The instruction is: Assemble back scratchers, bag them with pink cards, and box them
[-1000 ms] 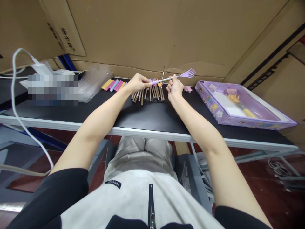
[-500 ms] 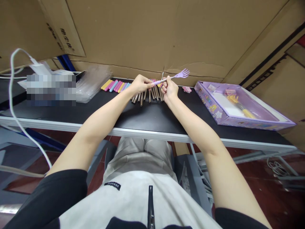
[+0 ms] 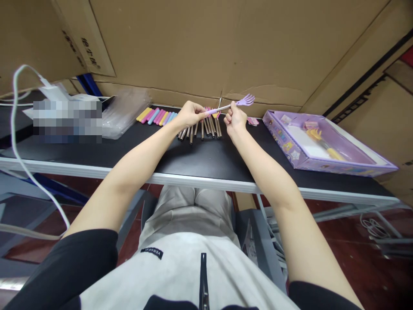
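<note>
- The left hand (image 3: 190,114) pinches the purple handle end of a small back scratcher (image 3: 229,105), held above the black worktop (image 3: 206,157).
- The right hand (image 3: 235,119) grips its thin metal shaft, with the claw head sticking out to the right.
- Just beneath both hands lies a row of metal rods (image 3: 201,128).
- Coloured grips (image 3: 156,116) lie to the left.
- A purple box (image 3: 322,144) sits well apart on the right.

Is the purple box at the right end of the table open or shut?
Open. The purple box has no lid on it, and its inside shows: a white insert with a yellow tool lying on it.
</note>
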### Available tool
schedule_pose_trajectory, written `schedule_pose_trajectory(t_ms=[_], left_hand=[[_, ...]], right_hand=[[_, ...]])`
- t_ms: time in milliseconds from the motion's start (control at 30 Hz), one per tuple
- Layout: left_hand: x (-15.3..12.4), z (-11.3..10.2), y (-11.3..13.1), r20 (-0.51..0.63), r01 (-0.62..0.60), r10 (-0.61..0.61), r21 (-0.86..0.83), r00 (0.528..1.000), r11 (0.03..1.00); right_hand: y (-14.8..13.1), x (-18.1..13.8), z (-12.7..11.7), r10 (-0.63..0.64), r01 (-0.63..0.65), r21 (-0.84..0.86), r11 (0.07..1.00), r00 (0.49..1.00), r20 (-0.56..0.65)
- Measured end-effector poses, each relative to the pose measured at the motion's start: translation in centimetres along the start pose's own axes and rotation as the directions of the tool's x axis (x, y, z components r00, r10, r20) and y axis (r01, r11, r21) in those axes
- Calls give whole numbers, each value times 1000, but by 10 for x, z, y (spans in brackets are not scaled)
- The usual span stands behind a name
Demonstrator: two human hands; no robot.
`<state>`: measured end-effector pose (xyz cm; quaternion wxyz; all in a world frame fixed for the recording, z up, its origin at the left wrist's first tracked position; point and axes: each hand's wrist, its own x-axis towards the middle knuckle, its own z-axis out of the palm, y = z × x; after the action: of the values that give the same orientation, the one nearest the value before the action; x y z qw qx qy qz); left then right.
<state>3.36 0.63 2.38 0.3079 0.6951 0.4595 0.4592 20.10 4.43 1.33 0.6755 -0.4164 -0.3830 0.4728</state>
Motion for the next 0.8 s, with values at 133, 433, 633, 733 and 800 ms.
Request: schedule_pose_trajectory(t_ms=[133,433,633,733,800], left_hand=[[-2,3,4,-1,10,-10,14,1000,1000],[1,4,-2,-2,1,-1,13,1000,1000],[3,3,-6,-1,-14,14,66,1000,998],[4,6,-7,-10,-11,12,75,1000,997],[2,12,-5,-21,-10,11,59,1000,998]], right_hand=[[-7,-11,4,19,-19,7,1000,1000,-9],[-11,-23,8,70,-68,45,997,996,-48],[-9,-23,7,63,-62,62,996,998,-6],[-9,-20,6,58,-57,36,998,998,-11],[-10,-17,4,34,-34,-14,999,999,6]])
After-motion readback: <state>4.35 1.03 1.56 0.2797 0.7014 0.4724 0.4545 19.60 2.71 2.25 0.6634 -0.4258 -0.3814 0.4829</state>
